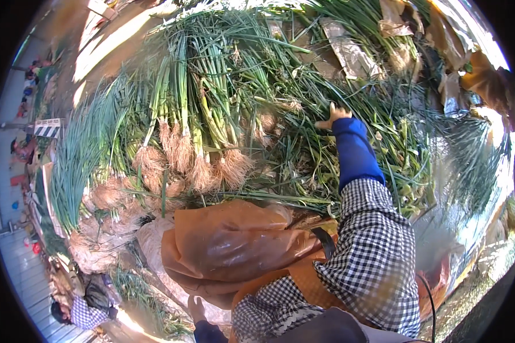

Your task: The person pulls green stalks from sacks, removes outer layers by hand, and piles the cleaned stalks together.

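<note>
Nearest, at the lower edge, the person's left hand (197, 309) lies just beside a glossy orange-brown plastic sheet (229, 246); its grip is open, fingers extended, with nothing visible in it. The right arm, in a black-and-white checked sleeve (377, 246) with a blue forearm cover (357, 151), reaches forward past this sheet. Directly beyond the sheet, long green-leaved onion stalks with bushy tan roots (180, 114) lie side by side, roots toward the person. To their right, the right hand (333, 118) is spread over a tangled heap of loose green leaves (303, 148), thumb and finger apart, its grip open; from where I stand, I cannot tell whether it touches them. Farther off lies a flat, pale brown cardboard piece (349, 48). Well apart at far left, a second person in checked clothing (88, 311) bends low.
</note>
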A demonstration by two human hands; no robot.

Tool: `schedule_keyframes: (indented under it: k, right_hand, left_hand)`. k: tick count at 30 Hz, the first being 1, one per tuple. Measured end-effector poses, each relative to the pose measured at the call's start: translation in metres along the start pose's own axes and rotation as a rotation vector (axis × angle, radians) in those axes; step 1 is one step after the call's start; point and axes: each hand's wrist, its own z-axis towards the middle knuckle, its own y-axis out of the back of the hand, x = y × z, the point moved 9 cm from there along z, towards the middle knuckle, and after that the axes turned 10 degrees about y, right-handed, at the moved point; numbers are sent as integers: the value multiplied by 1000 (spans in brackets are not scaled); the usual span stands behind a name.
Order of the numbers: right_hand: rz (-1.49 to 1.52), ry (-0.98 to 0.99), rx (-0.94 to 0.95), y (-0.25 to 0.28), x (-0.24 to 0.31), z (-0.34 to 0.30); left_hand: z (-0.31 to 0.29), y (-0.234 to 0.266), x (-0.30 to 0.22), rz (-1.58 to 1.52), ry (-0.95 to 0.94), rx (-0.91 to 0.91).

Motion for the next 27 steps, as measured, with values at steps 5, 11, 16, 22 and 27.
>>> schedule_keyframes:
  k: [5, 11, 16, 22, 27]
  right_hand:
    - [-218, 437, 434, -132, 17, -73]
    - [-265, 502, 763, -238, -59, -225]
    - [-177, 595, 744, -159, -14, -205]
    - [775, 653, -262, -31, 5, 24]
    - [236, 48, -130, -7, -44, 34]
  left_hand:
    - [-19, 22, 6, -484, -11, -23]
    - [15, 82, -128, -65, -158, -151]
    - [68, 112, -172, 33, -295, -180]
    - [86, 95, -166, 125, -354, -102]
    - [53, 95, -174, 194, -332, -161]
